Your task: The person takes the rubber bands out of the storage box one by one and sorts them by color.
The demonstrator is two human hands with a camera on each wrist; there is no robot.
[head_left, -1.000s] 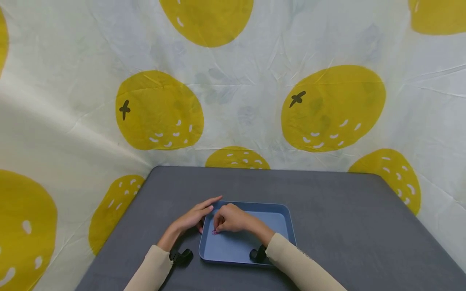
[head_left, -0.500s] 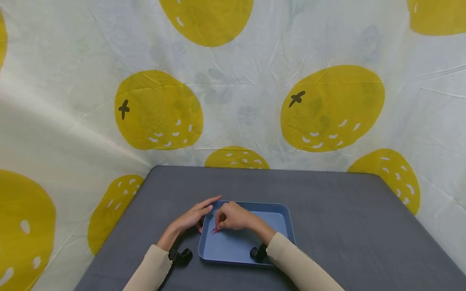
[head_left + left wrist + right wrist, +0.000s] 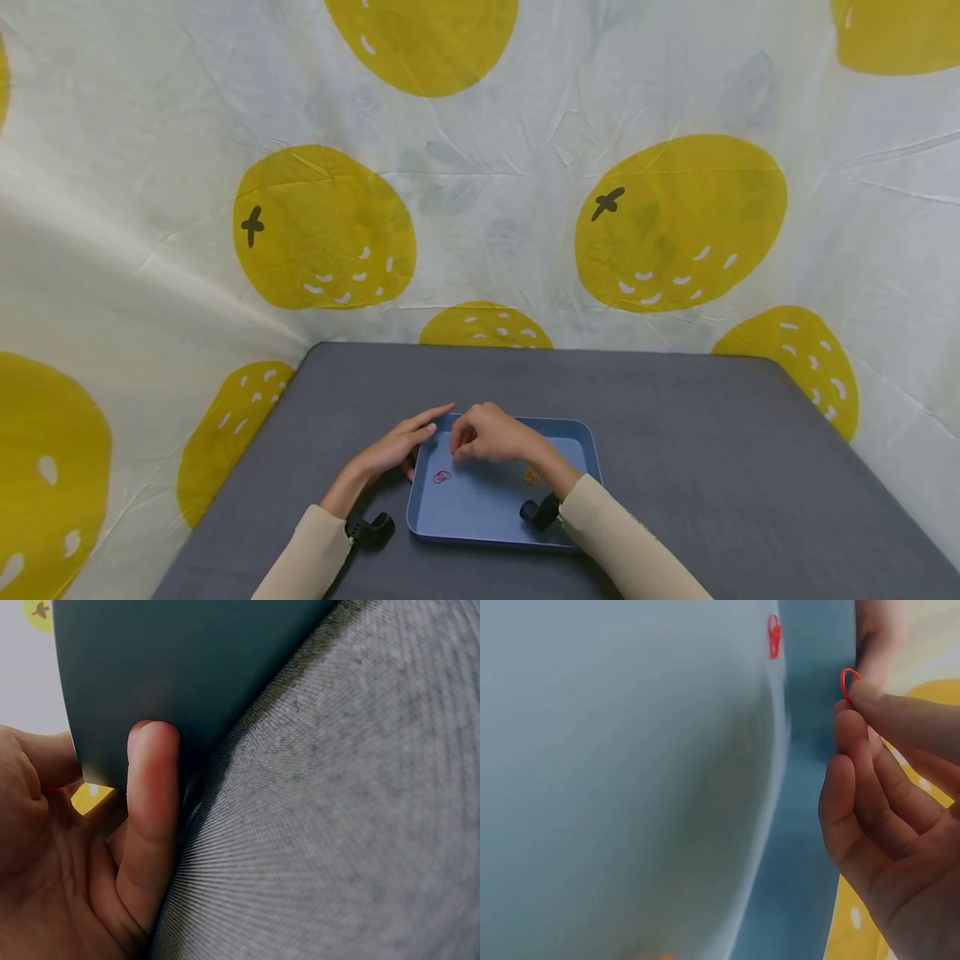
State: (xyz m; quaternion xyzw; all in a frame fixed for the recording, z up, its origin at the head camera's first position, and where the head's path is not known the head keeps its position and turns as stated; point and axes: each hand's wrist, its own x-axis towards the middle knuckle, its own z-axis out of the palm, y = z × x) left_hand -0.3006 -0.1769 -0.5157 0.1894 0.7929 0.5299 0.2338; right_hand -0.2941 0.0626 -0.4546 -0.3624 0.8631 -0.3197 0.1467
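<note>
Right hand (image 3: pixel 491 435) pinches a red band (image 3: pixel 843 684) over the blue tray (image 3: pixel 487 510), left hand (image 3: pixel 392 451) braces its side, fingers extended; looks like pick-up step, next move needs steady pinch.

Tray (image 3: pixel 472 512), below the right hand (image 3: pixel 491 435): is looking like smooth, low-sheen plastic.
Table covering (image 3: pixel 690 442), beside the left hand (image 3: pixel 393 450): is showing matt, finely ribbed cloth.
Red loop (image 3: pixel 843 683), in the right hand: is looking rubbery and smooth.
Sleeves (image 3: pixel 633 546), behind both hands: are showing matt cloth.
Backdrop (image 3: pixel 491 237), beyond both hands: is showing creased sheeting, softly glossy.
</note>
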